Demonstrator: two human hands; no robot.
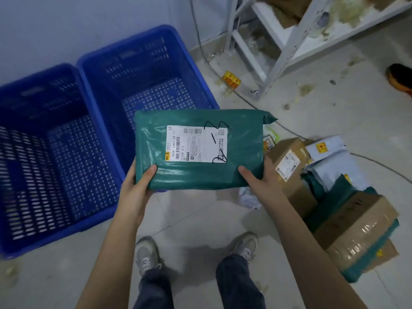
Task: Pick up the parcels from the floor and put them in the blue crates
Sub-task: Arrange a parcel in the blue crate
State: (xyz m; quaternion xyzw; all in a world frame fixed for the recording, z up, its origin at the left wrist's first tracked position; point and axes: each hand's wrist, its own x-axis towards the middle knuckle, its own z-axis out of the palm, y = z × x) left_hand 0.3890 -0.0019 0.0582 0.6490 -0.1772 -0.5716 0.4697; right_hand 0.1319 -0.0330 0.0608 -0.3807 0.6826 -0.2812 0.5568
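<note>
Floor open between my feet; boxes crowd the right. Left hand and right hand grip the green parcel by its near edge, above the right blue crate's near corner. Both crates look empty.

two crates left, parcel pile right on floor.

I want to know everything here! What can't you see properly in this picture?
All in the head view:
- Small print on the green parcel's label: too small and blurred.
- Fingers of the left hand and right hand: hidden under the parcel.
- Left crate: cut off by the left edge.
- Lower parcels in the pile: covered by boxes on top.
- Shelf contents: blurred.
</note>
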